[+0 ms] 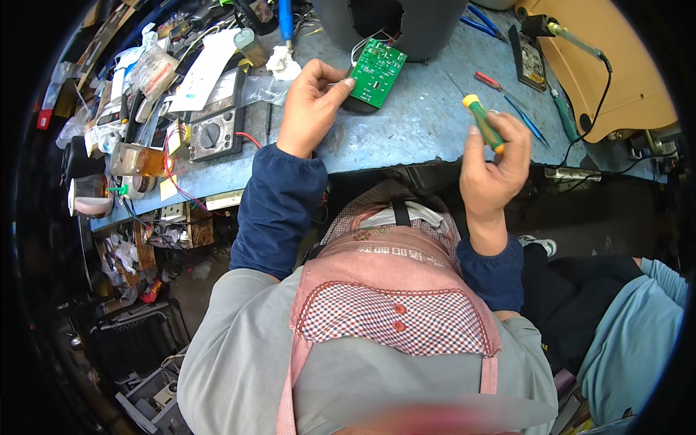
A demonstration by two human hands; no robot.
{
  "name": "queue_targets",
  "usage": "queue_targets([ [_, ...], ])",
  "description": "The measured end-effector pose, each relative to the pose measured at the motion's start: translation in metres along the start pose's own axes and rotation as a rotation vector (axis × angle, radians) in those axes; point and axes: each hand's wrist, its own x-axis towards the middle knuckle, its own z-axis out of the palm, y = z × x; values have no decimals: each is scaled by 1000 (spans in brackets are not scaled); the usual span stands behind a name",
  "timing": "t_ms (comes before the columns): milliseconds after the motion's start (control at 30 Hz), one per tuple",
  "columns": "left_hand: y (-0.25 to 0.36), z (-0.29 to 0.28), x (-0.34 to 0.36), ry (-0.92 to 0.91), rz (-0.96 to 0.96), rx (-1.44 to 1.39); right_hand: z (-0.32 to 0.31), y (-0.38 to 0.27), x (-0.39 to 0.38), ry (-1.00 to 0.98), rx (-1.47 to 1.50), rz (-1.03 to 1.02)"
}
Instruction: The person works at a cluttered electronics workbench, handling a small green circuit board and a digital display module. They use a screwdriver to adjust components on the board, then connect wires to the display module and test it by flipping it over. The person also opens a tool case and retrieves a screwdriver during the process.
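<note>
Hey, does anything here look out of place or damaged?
The green circuit board, held in the left hand, is outside the black housing, wires leading toward its opening, so it looks pulled out. A crumpled white wad looks like stray litter.

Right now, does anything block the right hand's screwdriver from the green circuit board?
Nothing visible does: between the screwdriver in the right hand and the green circuit board, only blue bench top shows. The left hand holds the board's left edge.

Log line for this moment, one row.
left hand: holds green circuit board | right hand: holds screwdriver | screwdriver tip: apart from board
</note>
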Motion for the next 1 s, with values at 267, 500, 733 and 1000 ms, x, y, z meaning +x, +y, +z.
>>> queue_targets([
  [267, 16, -4, 0, 241, -142, 100, 22, 6, -13, -348, -383, -48],
  [500, -2, -5, 15, 361, 137, 541, 48, -19, 5, -272, -143, -91],
  [733, -6, 5, 16, -95, -66, 137, 87, -19, 7, -320, 115, 126],
  [1000, 22, 5, 13, -196, -278, -348, 96, -24, 13, -412, 73, 309],
])
